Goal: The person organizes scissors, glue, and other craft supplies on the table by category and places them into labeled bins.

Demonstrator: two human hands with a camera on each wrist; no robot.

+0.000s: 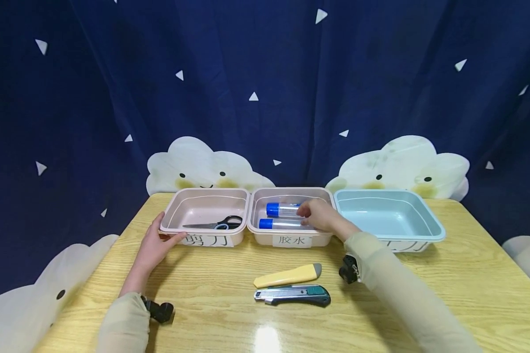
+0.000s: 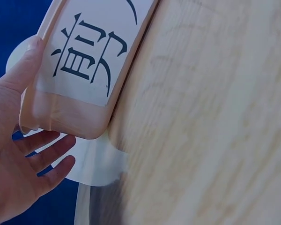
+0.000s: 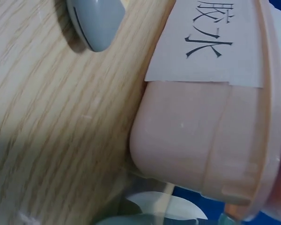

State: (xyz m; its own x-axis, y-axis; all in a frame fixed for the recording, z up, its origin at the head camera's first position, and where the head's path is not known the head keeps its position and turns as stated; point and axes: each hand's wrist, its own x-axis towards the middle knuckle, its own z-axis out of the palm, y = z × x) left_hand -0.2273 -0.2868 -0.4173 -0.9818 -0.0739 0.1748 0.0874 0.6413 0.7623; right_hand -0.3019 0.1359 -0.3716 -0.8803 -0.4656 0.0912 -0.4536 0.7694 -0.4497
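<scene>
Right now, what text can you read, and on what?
"剪刀": label on left pink tray
"胶水": label on middle pink tray
Blue tray label: partly hidden, not fully readable
Any marks on tubes or knives: too small to read

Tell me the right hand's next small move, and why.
Lifting the right hand clear of the middle bin seems best: both tubes lie inside it, while two knives lie on the table in front.
</scene>
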